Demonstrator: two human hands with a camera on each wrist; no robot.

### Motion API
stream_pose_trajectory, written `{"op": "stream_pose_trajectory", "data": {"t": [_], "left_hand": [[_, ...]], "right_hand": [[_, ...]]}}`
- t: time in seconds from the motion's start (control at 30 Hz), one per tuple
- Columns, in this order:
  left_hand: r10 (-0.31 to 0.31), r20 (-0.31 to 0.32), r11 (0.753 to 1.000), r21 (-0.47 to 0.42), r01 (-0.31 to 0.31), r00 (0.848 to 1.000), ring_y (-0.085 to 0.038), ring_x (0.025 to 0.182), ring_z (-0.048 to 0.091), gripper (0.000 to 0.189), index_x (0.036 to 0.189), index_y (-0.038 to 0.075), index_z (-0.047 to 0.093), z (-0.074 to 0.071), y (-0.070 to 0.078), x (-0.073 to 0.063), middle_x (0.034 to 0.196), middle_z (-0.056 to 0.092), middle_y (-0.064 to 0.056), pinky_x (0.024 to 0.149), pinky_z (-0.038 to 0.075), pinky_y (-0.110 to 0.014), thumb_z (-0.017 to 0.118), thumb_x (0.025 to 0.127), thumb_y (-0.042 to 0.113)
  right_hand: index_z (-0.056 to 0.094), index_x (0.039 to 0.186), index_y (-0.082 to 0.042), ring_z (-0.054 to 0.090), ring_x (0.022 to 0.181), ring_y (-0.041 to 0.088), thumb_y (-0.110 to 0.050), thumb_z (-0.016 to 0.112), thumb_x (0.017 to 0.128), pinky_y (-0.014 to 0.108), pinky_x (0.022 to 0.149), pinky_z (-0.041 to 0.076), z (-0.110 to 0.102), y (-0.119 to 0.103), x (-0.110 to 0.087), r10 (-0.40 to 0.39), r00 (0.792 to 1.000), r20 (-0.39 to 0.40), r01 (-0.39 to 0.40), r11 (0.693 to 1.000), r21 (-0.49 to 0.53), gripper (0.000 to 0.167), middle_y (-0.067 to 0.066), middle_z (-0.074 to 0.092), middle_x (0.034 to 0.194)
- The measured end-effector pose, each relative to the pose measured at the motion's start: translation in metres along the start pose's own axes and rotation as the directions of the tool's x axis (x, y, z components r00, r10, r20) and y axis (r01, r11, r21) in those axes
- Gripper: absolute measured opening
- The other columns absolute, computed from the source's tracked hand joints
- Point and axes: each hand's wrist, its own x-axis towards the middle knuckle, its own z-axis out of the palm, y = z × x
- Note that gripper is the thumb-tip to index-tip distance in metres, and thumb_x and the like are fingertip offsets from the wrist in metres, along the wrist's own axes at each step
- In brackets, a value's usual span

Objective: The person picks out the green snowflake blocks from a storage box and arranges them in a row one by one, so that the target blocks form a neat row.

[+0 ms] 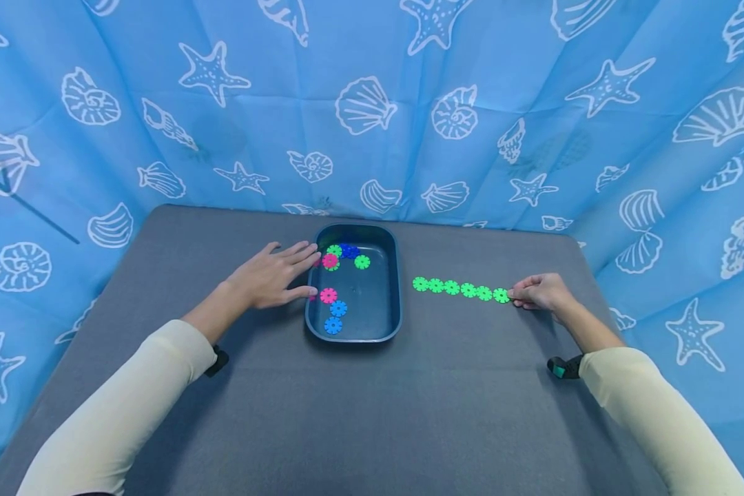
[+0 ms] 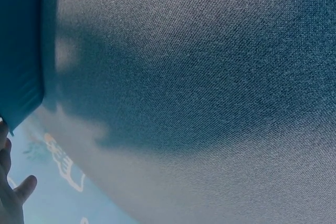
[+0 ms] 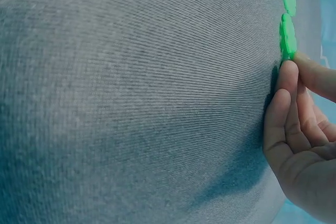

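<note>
My right grip [image 1: 541, 291] pinches the right end of a straight row of bright-green, notched round plastic discs [image 1: 468, 290]. From my fingertips its long axis runs left, angling slightly away, stopping just short of the right rim of a dark-blue rectangular tray [image 1: 372, 303] on the grey, cloth-covered counter [image 1: 372, 427]. My left grip [image 1: 275, 275], released, fingers extended, is at the tray's left rim, farther off.

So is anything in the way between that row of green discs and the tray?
Nothing loose shows between them: just grey tablecloth lies between the row of green snowflake discs and the blue tray. Only the tray's raised wall on that side stands between the discs and its inside.
</note>
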Motion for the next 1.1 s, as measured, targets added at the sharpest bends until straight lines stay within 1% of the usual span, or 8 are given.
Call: {"op": "stream_pose_trajectory", "data": {"t": [0.13, 0.3, 0.5, 0.6, 0.77, 0.9, 1.03, 1.1], "left_hand": [[0.003, -0.003, 1.000, 0.006, -0.003, 1.000, -0.029, 0.150, 0.021, 0.080, 0.158, 0.011, 0.030, 0.000, 0.000, 0.000, 0.163, 0.025, -0.010, 0.114, 0.021, -0.064, 0.048, 0.098, 0.061], [0.002, -0.002, 1.000, 0.002, -0.002, 1.000, -0.029, 0.150, 0.022, 0.079, 0.157, 0.011, 0.030, 0.000, 0.000, 0.000, 0.163, 0.026, -0.010, 0.114, 0.022, -0.064, 0.048, 0.098, 0.061], [0.001, -0.004, 1.000, -0.004, -0.001, 1.000, -0.029, 0.150, 0.022, 0.080, 0.157, 0.011, 0.031, -0.001, 0.002, 0.001, 0.163, 0.026, -0.011, 0.114, 0.022, -0.064, 0.049, 0.098, 0.061], [-0.001, 0.003, 1.000, -0.001, 0.001, 1.000, -0.029, 0.150, 0.021, 0.080, 0.157, 0.011, 0.031, -0.002, 0.001, 0.002, 0.163, 0.026, -0.010, 0.115, 0.021, -0.064, 0.048, 0.098, 0.061], [0.001, 0.009, 1.000, 0.001, -0.001, 1.000, -0.029, 0.151, 0.021, 0.080, 0.157, 0.011, 0.030, -0.001, 0.000, 0.002, 0.163, 0.025, -0.010, 0.115, 0.020, -0.064, 0.047, 0.098, 0.062], [-0.001, 0.013, 1.000, 0.001, 0.001, 1.000, -0.029, 0.151, 0.020, 0.080, 0.158, 0.011, 0.030, -0.001, 0.000, 0.003, 0.163, 0.025, -0.010, 0.115, 0.020, -0.064, 0.047, 0.098, 0.062], [-0.008, 0.017, 1.000, 0.003, 0.008, 1.000, -0.029, 0.151, 0.020, 0.080, 0.158, 0.011, 0.030, -0.001, -0.001, 0.003, 0.163, 0.024, -0.010, 0.115, 0.019, -0.063, 0.046, 0.098, 0.062], [-0.010, 0.018, 1.000, 0.003, 0.010, 1.000, -0.029, 0.151, 0.020, 0.080, 0.158, 0.011, 0.030, -0.001, -0.001, 0.003, 0.163, 0.024, -0.010, 0.115, 0.019, -0.063, 0.046, 0.098, 0.062]], "right_hand": [[0.063, 0.110, 0.010, 0.067, 0.067, 0.006, -0.014, 0.069, 0.095, 0.025, 0.064, 0.058, 0.000, 0.000, 0.000, 0.022, 1.000, -0.003, -0.022, 1.000, -0.016, 0.029, -0.002, 0.070, 0.073], [0.065, 0.106, 0.009, 0.067, 0.066, 0.006, -0.019, 0.071, 0.094, 0.027, 0.065, 0.058, 0.000, -0.002, -0.002, 0.039, 0.999, 0.002, -0.039, 0.999, 0.006, 0.031, -0.002, 0.070, 0.072], [0.061, 0.111, 0.012, 0.070, 0.068, 0.008, -0.022, 0.064, 0.099, 0.030, 0.069, 0.060, -0.004, -0.016, -0.005, 0.038, 0.999, 0.023, -0.040, 0.996, 0.077, 0.036, 0.002, 0.072, 0.076], [0.056, 0.121, 0.015, 0.072, 0.073, 0.009, -0.022, 0.058, 0.101, 0.033, 0.075, 0.060, -0.008, -0.030, -0.007, 0.015, 0.999, 0.050, -0.021, 0.993, 0.112, 0.042, 0.004, 0.074, 0.081], [0.044, 0.137, 0.017, 0.073, 0.083, 0.011, -0.023, 0.055, 0.103, 0.033, 0.083, 0.058, -0.013, -0.063, -0.005, -0.038, 0.989, 0.142, 0.015, 0.987, 0.159, 0.053, 0.001, 0.074, 0.087], [0.043, 0.138, 0.016, 0.073, 0.088, 0.014, -0.022, 0.055, 0.103, 0.031, 0.082, 0.058, -0.006, -0.093, -0.001, -0.059, 0.978, 0.202, 0.019, 0.981, 0.194, 0.053, 0.005, 0.074, 0.094], [0.043, 0.139, 0.014, 0.073, 0.093, 0.017, -0.023, 0.057, 0.103, 0.032, 0.084, 0.058, 0.008, -0.125, 0.001, -0.076, 0.961, 0.267, 0.013, 0.973, 0.230, 0.054, 0.018, 0.072, 0.111], [0.044, 0.140, 0.012, 0.073, 0.096, 0.018, -0.023, 0.057, 0.103, 0.034, 0.087, 0.057, 0.017, -0.140, 0.002, -0.082, 0.956, 0.281, 0.012, 0.970, 0.242, 0.053, 0.022, 0.069, 0.118]]}}
